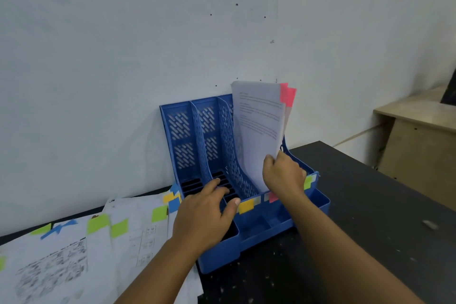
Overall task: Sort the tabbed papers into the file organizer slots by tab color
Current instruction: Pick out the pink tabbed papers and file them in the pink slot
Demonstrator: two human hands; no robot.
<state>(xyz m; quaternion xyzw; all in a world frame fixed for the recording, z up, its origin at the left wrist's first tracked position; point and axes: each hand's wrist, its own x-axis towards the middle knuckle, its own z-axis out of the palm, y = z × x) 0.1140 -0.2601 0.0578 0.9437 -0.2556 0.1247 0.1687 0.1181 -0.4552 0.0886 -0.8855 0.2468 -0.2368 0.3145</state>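
The right hand (283, 173) grips the pink-tabbed papers (259, 128), which stand upright in the rightmost slot of the blue file organizer (259, 227). The left hand (204, 212) rests with relaxed fingers on the organizer's front. More tabbed papers (98, 249) lie on the desk (370, 205) at the left.

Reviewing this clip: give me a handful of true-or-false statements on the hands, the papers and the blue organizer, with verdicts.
1. The right hand grips pink-tabbed papers standing in the organizer's rightmost slot. True.
2. The left hand holds a sheet. False: it rests open on the organizer.
3. The two left slots hold papers. False: both look empty.
4. Loose papers with green tabs lie left of the organizer. True.
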